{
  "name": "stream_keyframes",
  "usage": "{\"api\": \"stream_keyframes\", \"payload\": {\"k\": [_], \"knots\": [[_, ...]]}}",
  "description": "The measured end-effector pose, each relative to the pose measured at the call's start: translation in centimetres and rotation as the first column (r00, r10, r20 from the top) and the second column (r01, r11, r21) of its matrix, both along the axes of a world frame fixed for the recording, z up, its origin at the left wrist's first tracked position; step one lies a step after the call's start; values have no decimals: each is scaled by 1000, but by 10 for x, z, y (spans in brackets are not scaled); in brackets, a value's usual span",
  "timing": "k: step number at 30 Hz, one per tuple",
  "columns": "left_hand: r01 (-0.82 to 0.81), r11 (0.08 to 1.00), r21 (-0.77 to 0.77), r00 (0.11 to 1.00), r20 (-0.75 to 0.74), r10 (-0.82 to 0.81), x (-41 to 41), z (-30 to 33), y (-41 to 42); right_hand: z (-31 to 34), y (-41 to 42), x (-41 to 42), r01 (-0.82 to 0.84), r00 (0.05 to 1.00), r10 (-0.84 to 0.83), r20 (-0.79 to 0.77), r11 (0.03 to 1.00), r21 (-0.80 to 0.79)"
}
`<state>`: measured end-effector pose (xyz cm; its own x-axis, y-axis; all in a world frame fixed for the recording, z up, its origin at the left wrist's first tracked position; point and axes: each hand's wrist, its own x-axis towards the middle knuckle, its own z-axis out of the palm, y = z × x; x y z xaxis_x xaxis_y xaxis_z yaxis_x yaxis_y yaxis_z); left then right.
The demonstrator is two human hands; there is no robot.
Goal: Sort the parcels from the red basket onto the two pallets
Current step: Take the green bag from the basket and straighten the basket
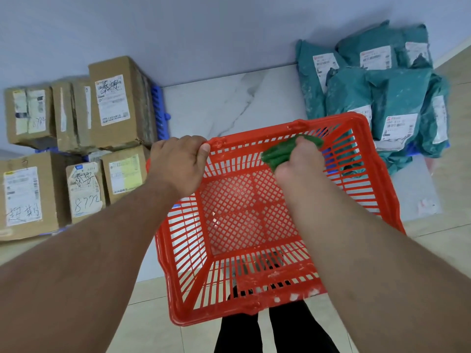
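The red basket (254,296) is held up in front of me, with only its bare lattice floor showing inside. My left hand (178,164) grips its far-left rim. My right hand (295,166) is inside the basket by the far wall, clutching a crumpled green cloth (277,152) against it. Cardboard boxes (112,103) with shipping labels are stacked on a blue pallet (159,110) at the left. Teal plastic mailer bags (397,103) are piled at the right, with a bit of blue pallet (410,151) showing under them.
A white marble-patterned floor strip (229,103) runs between the two piles up to a pale blue wall (178,34). Beige tiles (142,314) lie near my legs, seen below the basket.
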<state>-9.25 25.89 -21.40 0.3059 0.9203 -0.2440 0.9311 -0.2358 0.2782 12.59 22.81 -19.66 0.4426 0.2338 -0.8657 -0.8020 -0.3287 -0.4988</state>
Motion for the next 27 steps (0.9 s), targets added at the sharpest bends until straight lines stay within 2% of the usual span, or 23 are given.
{"api": "stream_keyframes", "payload": {"k": [3, 5, 7, 10, 12, 15, 17, 20, 23, 27], "knots": [[-6, 1000, 1, 1000, 11, 6, -1, 1, 1, -10, 1, -57, -203, 971, 209, -116, 977, 65], [9, 1000, -5, 1000, 15, -8, -2, 1, 3, -23, -4, -94, -331, 908, 362, -211, 929, 168], [15, 1000, -27, 1000, 24, -14, -3, 1, 5, -31, -13, -116, -377, 861, 433, -266, 895, 239], [1, 998, -58, 999, 41, 1, -3, 4, 7, -31, -20, -111, -286, 875, 376, -304, 910, 300], [1, 998, -68, 998, 56, 3, -2, 7, 7, -29, -19, -84, -191, 918, 268, -293, 945, 265], [-9, 996, -84, 997, 73, 15, -2, 10, 5, -23, -16, -29, 54, 969, -3, -246, 978, 202], [-13, 995, -95, 998, 66, 19, -2, 11, 5, -24, -10, 4, 110, 987, -86, -139, 977, 181], [-24, 994, -111, 998, 64, 31, 0, 12, 4, -27, 2, 16, 214, 975, -199, -97, 959, 185], [-21, 993, -117, 998, 51, 27, 1, 13, 4, -17, -2, -20, 74, 992, -58, -112, 988, 136], [-25, 992, -126, 998, 46, 31, 0, 14, 5, -42, -7, -84, -143, 935, 190, -299, 974, 175]]}}
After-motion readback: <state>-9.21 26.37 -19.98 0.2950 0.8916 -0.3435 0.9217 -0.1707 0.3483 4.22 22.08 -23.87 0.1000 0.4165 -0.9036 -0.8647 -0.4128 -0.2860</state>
